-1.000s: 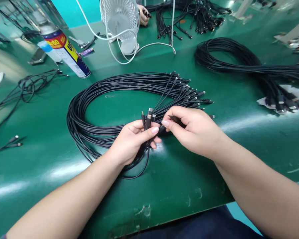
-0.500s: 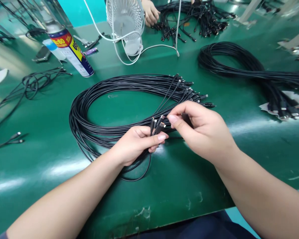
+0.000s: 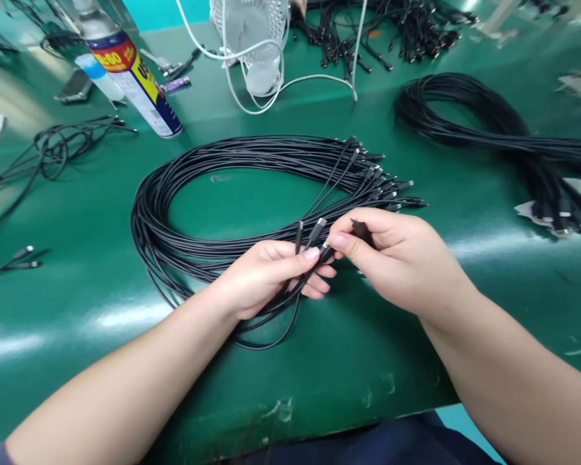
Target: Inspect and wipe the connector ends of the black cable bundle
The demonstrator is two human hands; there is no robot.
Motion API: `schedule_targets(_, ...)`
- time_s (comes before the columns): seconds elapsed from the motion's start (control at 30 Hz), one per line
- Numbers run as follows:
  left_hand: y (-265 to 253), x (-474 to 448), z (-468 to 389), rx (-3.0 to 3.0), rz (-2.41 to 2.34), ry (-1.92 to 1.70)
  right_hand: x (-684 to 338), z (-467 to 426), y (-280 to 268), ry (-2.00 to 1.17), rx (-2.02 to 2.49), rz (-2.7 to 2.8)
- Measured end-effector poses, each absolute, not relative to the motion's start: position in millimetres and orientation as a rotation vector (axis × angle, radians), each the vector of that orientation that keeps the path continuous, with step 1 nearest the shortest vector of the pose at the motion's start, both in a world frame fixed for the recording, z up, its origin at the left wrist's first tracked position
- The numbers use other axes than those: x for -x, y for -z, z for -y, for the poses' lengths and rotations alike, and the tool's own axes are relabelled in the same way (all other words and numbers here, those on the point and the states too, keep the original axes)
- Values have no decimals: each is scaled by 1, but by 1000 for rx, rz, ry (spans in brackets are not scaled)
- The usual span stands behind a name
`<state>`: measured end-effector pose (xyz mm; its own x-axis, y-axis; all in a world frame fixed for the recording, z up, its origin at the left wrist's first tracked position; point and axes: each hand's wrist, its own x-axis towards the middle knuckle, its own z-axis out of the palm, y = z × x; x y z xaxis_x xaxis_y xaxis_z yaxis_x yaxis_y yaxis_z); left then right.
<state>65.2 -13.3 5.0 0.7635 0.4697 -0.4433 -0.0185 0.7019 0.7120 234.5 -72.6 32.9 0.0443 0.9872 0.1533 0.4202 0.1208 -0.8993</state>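
Note:
My left hand is closed round several black cables, their connectors poking up past the thumb. One upright cable connector has a metal tip. Close beside it, the right thumb and forefinger of my right hand meet the end of another cable connector. Tucked inside that right hand is a dark pointed tool, mostly hidden by the fingers, so its kind is unclear. Behind both hands lies a large coil of black cables, its connector ends bunched at the right.
A spray can stands at the back left near a white fan with a white cord. To the right lies another cable coil. Loose cables lie at left, and a cable pile is at the far back.
My right fingertips have come down onto a connector in my left hand. The connectors there have spread apart, and the left fingers have loosened a little. The view has shifted slightly.

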Motion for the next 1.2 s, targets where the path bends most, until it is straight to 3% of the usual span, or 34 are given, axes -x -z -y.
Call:
schedule_targets(0.23, 2, -65, 14, -805, -590, -261, -233, 73, -30, -939, 1419, 1571)
schedule_targets(0.7, 2, -63, 10, -530, -541, -334, -228, 87, -19, 313, 1603, 2050)
schedule_targets(1.2, 1, -66, 12, -563, -574, -363, -220, 85, -19, 500, 1622, 2078)
